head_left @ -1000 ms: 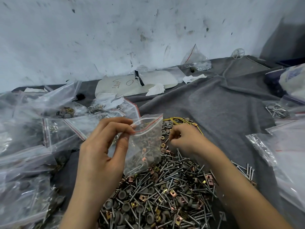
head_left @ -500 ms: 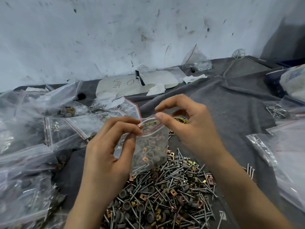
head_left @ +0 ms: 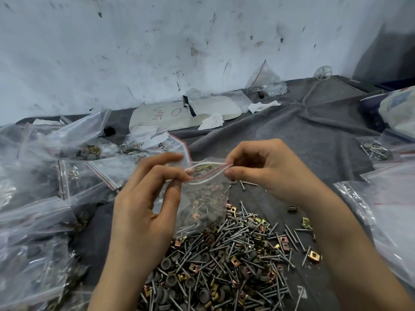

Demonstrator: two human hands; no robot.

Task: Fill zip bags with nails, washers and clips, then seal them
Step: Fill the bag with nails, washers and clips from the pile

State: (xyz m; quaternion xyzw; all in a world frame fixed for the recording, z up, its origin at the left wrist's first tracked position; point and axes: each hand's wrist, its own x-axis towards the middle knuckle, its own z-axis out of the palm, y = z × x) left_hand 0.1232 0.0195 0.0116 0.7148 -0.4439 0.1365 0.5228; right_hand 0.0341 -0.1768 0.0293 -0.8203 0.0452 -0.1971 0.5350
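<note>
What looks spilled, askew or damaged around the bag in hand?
Nothing looks damaged. The zip bag, pinched at its top corners by the left hand and right hand, gapes unsealed. A few stray clips and nails lie on the grey cloth, apart from the main pile.

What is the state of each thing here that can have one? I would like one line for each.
zip bag, partly filled, mouth gaping, not yet sealed
left hand, pinches the bag's left top corner
right hand, pinches the bag's right top corner
pile of nails, washers and clips, loose on the grey cloth
bags at the left, filled, lying down; seal unclear
bag by the wall, upright, small shiny parts inside
</note>
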